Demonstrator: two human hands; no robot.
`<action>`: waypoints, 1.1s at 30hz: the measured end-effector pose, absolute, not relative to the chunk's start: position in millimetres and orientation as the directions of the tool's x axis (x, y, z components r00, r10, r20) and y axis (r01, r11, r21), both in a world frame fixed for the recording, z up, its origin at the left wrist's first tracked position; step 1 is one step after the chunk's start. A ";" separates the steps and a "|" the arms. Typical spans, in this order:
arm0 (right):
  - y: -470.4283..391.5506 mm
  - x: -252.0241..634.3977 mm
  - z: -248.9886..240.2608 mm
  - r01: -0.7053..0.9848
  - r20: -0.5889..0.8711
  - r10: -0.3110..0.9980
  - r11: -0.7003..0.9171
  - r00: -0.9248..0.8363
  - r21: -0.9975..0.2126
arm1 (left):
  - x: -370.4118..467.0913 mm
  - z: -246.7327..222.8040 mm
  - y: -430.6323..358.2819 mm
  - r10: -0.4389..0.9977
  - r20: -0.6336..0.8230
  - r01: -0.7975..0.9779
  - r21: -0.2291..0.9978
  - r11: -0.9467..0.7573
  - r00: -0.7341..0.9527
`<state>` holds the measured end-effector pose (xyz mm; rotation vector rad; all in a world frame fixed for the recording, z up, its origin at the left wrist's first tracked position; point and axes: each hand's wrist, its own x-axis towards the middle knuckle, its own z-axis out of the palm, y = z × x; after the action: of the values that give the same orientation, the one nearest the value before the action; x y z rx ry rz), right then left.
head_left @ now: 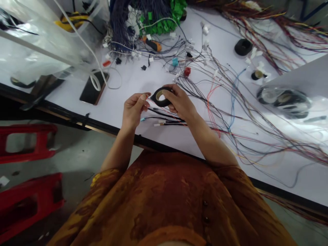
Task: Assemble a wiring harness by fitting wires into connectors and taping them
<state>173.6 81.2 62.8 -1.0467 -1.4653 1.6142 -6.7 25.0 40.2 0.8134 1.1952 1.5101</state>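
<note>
White bench point(133, 77), cluttered with loose wires point(269, 56). Black tape roll point(155, 98) sits between the hands, right hand point(183, 104) gripping its ring. Left hand point(132, 108) pinches thin red wire point(150, 99); tape end too small to make out. I'd keep tape taut, wire straight, turns overlapping. Black cables point(176, 121) just nearer the body: don't snag them. Phone point(87, 91) off left.

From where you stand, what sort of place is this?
Probably a wiring workshop: loose wires spread across the table, green connectors heap at its far side, and the right hand holds a roll of black tape.
</note>
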 end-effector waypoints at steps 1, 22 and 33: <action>79.3 173.8 64.8 0.035 -0.095 0.904 -0.088 -0.417 -0.995 | -6.8 40.8 26.3 0.961 -0.075 -0.283 0.959 -0.003 -0.265; 78.8 183.5 83.2 -0.204 -0.258 0.902 -0.341 -0.346 -0.918 | -11.6 61.4 27.6 0.985 0.009 -0.118 0.993 -0.030 -0.172; 5.9 177.4 81.4 -0.007 0.118 0.936 0.123 -0.331 -0.992 | -17.4 58.9 38.7 0.988 -0.035 -0.075 0.997 0.024 -0.150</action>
<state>177.4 5.9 81.4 -0.9476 -1.5182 1.3487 -17.4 38.7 58.9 1.0573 1.2779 1.3304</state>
